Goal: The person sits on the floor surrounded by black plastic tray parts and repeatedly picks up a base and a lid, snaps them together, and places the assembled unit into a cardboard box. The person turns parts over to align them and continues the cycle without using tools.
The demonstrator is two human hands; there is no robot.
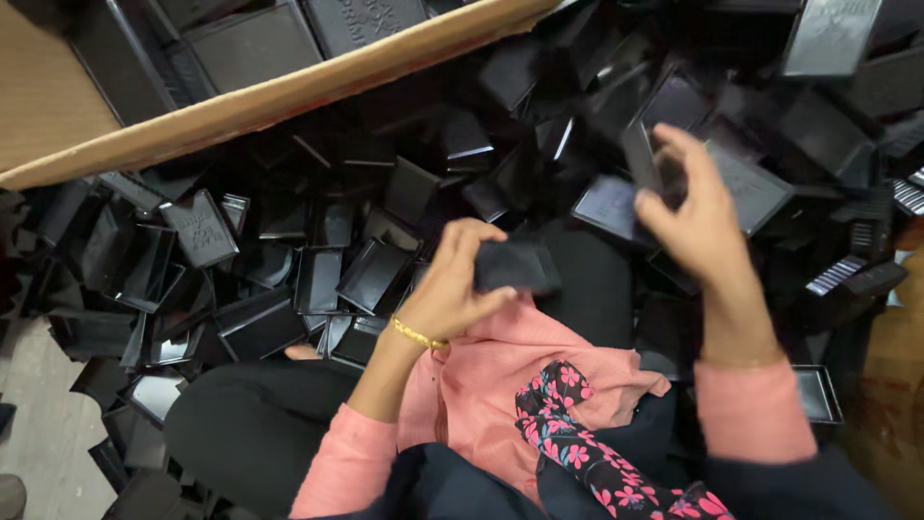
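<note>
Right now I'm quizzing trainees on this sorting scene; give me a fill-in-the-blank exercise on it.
1. The left hand holds a black ____.
2. The left wrist wears a ____ bangle.
3. The right hand is raised over a pile of ____ trays.
4. A ____ box edge crosses the upper left.

Missing words: tray; gold; black; cardboard

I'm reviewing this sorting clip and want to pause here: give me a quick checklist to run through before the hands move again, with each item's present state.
1. Left hand has a firm hold on the black box piece: ok, fingers wrap it.
2. Right hand grips a flat black piece: ok, though blurred.
3. The two hands are apart: ok.
4. Held pieces undamaged: cannot tell.
5. Pile of black box parts within reach: ok, it surrounds the lap.
6. Cardboard carton edge stands apart from both hands: ok.
</note>
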